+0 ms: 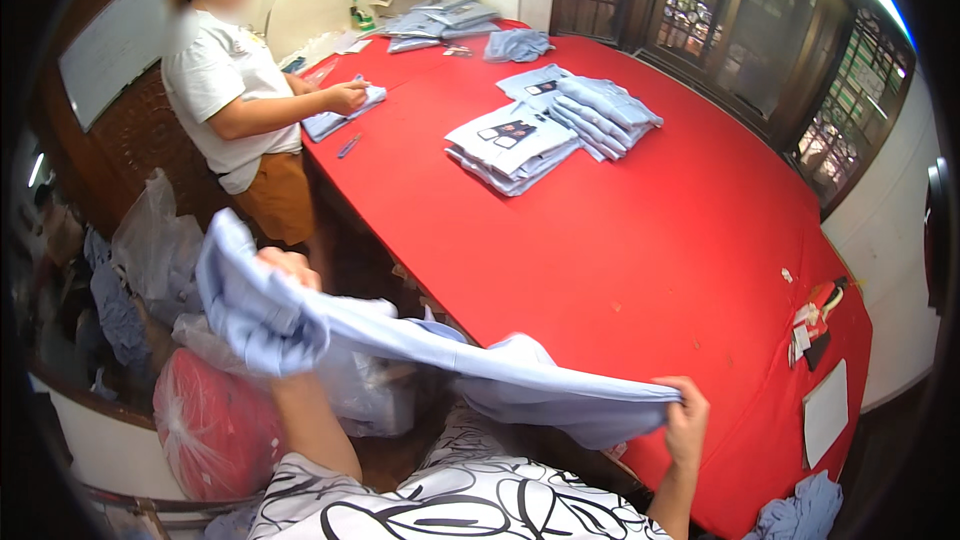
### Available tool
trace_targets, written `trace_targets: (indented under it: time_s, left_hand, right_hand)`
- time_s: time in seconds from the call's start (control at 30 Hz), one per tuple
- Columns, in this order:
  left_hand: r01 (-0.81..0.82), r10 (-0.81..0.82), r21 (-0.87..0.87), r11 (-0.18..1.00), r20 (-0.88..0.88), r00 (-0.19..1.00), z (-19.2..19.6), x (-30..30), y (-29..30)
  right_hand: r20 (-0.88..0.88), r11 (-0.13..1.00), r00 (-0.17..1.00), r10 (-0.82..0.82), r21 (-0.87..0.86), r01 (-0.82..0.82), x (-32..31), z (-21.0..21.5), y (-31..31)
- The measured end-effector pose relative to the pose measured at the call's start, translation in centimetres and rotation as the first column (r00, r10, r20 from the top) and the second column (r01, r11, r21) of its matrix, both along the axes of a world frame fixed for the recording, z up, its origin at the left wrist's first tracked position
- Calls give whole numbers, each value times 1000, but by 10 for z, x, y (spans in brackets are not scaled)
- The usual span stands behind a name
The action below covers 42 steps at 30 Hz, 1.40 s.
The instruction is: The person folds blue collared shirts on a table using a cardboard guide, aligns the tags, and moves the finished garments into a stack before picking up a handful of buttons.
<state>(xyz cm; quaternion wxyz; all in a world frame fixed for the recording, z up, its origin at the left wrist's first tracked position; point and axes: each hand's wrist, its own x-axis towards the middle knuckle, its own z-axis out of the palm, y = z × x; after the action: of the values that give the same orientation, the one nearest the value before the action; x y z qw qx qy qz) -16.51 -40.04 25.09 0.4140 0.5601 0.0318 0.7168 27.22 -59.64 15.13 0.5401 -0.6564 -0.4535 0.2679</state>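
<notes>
A light blue shirt (pixel 470 365) hangs stretched between my two hands, in front of my body and partly over the near edge of the red table. My left hand (pixel 290 266) is raised at the left and grips the bunched end; cloth hides part of it, and motion blurs it a little. Closed on the other end is my right hand (pixel 687 418), lower down and over the red tabletop. Between the hands the upper edge of the cloth runs nearly straight, while the rest sags below it.
Folded light blue shirts (pixel 510 145) lie stacked on the red table (pixel 640 240), with more at the back. A co-worker (pixel 235 90) handles blue cloth at the far left edge. A plastic-wrapped red bundle (pixel 215 425) stands at left; crumpled blue cloth (pixel 800 512) lies lower right.
</notes>
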Motion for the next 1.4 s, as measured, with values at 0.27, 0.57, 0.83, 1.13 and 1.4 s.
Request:
trace_targets:
  time_s: [0.27,0.57,0.83,1.13,1.4]
  left_hand:
    - [-617,821,627,-476,64,-568,72,-27,-62]
    - [-514,652,628,-584,-15,-758,123,7,-84]
    - [-785,970,603,-138,-79,-230,138,-27,-62]
    - [-654,889,626,426,-156,430,167,1,-8]
    - [-150,235,194,970,-566,790,122,278,203]
  right_hand:
    - [309,848,842,-443,448,282,53,52,-59]
    - [265,456,494,-828,831,318,153,45,-147]
    - [211,334,292,-933,810,481,177,55,-182]
    - [210,322,258,-943,769,553,212,57,-199]
    - [528,574,319,-787,438,692,270,110,-74]
